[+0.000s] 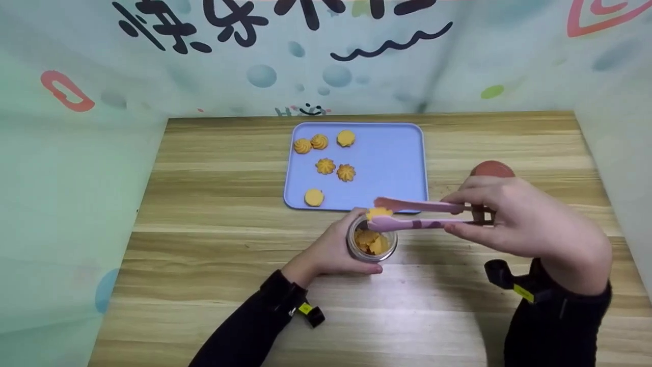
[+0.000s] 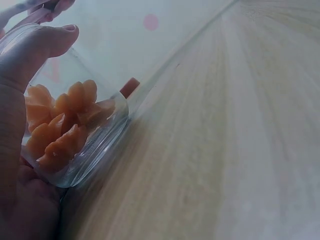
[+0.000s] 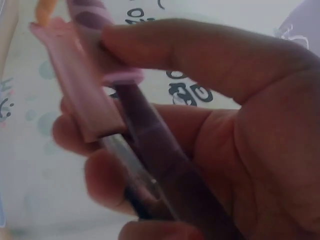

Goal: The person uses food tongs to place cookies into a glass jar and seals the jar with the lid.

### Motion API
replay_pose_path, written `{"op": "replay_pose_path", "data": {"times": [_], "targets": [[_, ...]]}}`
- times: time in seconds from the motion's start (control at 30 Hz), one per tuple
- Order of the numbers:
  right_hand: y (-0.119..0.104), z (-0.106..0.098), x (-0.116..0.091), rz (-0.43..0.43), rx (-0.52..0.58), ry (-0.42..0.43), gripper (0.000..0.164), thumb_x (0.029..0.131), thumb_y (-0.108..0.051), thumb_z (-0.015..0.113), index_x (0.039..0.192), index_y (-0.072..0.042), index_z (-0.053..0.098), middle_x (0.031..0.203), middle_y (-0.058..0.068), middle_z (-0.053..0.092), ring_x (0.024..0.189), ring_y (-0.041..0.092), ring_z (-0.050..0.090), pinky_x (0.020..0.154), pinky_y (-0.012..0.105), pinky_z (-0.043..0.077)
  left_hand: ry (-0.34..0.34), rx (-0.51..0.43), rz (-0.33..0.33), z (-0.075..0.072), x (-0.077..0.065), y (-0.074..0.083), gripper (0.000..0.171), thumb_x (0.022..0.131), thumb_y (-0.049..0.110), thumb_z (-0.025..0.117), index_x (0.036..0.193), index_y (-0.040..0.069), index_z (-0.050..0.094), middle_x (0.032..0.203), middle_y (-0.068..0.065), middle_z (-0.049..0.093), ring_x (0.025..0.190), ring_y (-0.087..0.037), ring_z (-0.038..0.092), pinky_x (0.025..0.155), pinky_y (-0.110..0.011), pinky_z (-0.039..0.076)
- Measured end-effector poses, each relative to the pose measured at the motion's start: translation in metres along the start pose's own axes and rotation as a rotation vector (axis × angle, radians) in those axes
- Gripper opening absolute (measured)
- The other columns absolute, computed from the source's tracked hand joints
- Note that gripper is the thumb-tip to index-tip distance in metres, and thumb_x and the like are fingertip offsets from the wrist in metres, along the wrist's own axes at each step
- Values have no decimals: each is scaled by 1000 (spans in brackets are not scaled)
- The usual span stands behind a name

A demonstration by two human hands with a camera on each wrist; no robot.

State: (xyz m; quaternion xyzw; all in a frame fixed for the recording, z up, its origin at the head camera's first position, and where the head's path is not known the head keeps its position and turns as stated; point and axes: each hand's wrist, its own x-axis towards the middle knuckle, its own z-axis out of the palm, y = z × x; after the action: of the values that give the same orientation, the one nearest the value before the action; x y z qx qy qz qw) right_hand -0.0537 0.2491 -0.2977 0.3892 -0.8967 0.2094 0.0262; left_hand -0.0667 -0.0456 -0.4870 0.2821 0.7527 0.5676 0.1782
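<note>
My left hand point(image 1: 337, 250) grips a clear glass jar point(image 1: 350, 244) from its left side, thumb and fingers curled round it. Several golden cookies point(image 2: 65, 120) lie in the bottom of the jar in the left wrist view. With thumb and fingers, my right hand point(image 1: 535, 219) pinches a pair of pink tongs point(image 1: 423, 206) with metal arms. Between the tongs' tips is one yellow cookie point(image 1: 379, 212), over the far part of the jar's mouth. The right wrist view shows the tongs point(image 3: 82, 85) between thumb and fingers, with the cookie partly cut off at the top.
A blue tray point(image 1: 389, 158) behind the jar bears several cookies point(image 1: 325, 165), some swirl side up, others flat side up. Beyond my right hand a round reddish lid point(image 1: 492, 168) shows partly. The wooden table point(image 1: 204, 204) meets a printed cloth backdrop point(image 1: 387, 86) at the back.
</note>
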Motion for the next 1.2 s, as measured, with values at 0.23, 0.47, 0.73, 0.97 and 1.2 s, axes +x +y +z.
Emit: {"op": "replay_pose_path", "data": {"times": [0.23, 0.47, 0.73, 0.97, 1.2], "targets": [[-11, 5, -1, 77, 4, -73, 25, 84, -33, 72, 103, -18, 70, 91, -11, 63, 70, -1, 51, 61, 18, 46, -30, -43, 32, 1, 0, -4, 93, 58, 42, 89, 134, 34, 36, 126, 11, 56, 113, -8, 58, 100, -29, 49], [-18, 13, 3, 127, 19, -109, 22, 82, -31, 74, 101, -20, 70, 83, -15, 57, 63, -2, 48, 56, 15, 43, -26, -29, 18, 1, 0, -4, 92, 57, 43, 89, 132, 34, 37, 121, 11, 57, 110, -6, 59, 98, -27, 50], [-26, 15, 4, 167, 6, -137, 18, 83, -33, 72, 98, -23, 69, 83, -16, 56, 65, -1, 48, 57, 15, 44, -7, -1, 29, 2, 0, -3, 92, 56, 46, 89, 132, 35, 37, 123, 13, 57, 111, -5, 58, 98, -27, 50], [-31, 16, 8, 163, -34, -152, 18, 83, -33, 71, 97, -22, 70, 81, -13, 54, 66, 1, 46, 59, 18, 43, -9, 16, 29, 0, 0, -1, 92, 57, 47, 88, 132, 36, 36, 122, 13, 56, 111, -5, 57, 100, -28, 48], [-32, 17, 9, 167, -50, -162, 19, 83, -32, 72, 97, -21, 70, 82, -12, 55, 68, 2, 46, 60, 19, 43, -4, 37, 20, 0, 1, 0, 92, 57, 49, 88, 132, 37, 35, 122, 15, 55, 112, -4, 56, 102, -28, 46]]}}
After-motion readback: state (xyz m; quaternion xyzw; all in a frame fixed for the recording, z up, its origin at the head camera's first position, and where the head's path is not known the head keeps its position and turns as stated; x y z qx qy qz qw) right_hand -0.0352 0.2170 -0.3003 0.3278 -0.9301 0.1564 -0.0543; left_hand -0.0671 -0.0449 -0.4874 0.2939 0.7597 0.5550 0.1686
